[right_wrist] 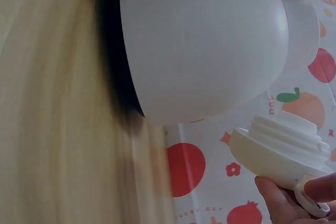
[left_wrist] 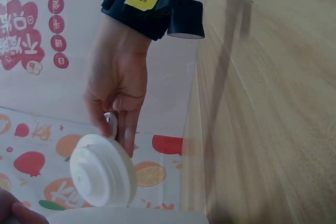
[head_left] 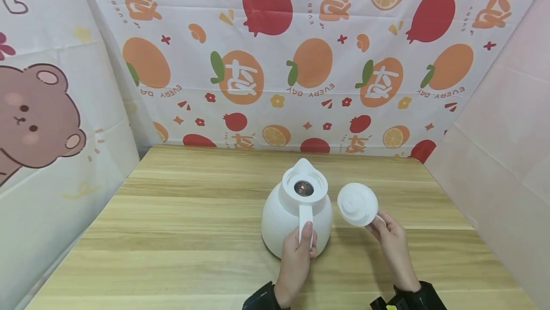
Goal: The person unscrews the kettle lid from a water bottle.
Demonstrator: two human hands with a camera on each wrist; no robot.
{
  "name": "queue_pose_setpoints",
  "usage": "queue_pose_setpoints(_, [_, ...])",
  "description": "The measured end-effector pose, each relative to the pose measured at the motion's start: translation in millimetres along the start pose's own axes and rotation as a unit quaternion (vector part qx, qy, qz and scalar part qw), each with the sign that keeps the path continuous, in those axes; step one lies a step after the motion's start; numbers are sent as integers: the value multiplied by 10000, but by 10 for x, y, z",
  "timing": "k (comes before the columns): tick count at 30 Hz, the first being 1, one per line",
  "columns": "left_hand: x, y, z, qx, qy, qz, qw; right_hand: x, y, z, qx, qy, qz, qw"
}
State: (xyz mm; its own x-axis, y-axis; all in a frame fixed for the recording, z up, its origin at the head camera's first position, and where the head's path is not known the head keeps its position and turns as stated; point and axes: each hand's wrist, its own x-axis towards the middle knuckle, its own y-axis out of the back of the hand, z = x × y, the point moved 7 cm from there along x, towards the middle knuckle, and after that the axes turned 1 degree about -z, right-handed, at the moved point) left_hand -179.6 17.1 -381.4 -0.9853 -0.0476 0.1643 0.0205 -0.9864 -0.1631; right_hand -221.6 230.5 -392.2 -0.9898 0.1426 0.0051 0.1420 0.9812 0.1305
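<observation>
A white round-bellied thermos jug (head_left: 275,219) stands on the wooden table, its mouth uncovered and a shiny metal lining visible inside. My left hand (head_left: 296,257) grips the jug's handle, thumb lying along the top of it. To the right of the jug, my right hand (head_left: 393,240) pinches the white lid (head_left: 357,205) by a small loop at its edge. The lid is tilted in the air, apart from the jug, with its stepped underside showing. In the right wrist view the lid (right_wrist: 283,145) hangs near the jug (right_wrist: 205,45), and fingers hold its ring.
The wooden table (head_left: 172,214) extends to both sides of the jug. A fruit-printed cloth (head_left: 275,61) hangs behind its far edge. A bear-printed cloth (head_left: 38,119) stands at the left and a pale cloth (head_left: 498,157) at the right.
</observation>
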Motion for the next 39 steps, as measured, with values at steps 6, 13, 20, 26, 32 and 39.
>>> queue_pose_setpoints(6, [17, -1, 6, 33, 1, -16, 10000, -13, 54, 104, -61, -310, 50, 9995])
queue_pose_setpoints(13, [22, 3, 25, -35, 59, -47, 10000, -3, 97, 220, -173, -507, 15, 9986])
queue_pose_setpoints(20, [32, 0, 43, -81, 22, -42, 10000, -1, 116, 318, -519, -652, -92, 9965])
queue_pose_setpoints(26, [37, 0, 38, -106, 122, -23, 9999, -7, 138, 406, -178, -768, -35, 9969])
queue_pose_setpoints(32, [42, -6, 55, -122, 103, -33, 9999, -12, 144, 467, -108, -929, -122, 9955])
queue_pose_setpoints(39, [47, -5, 73, -105, 127, -36, 9999, -1, 154, 492, -211, -1013, -262, 9943])
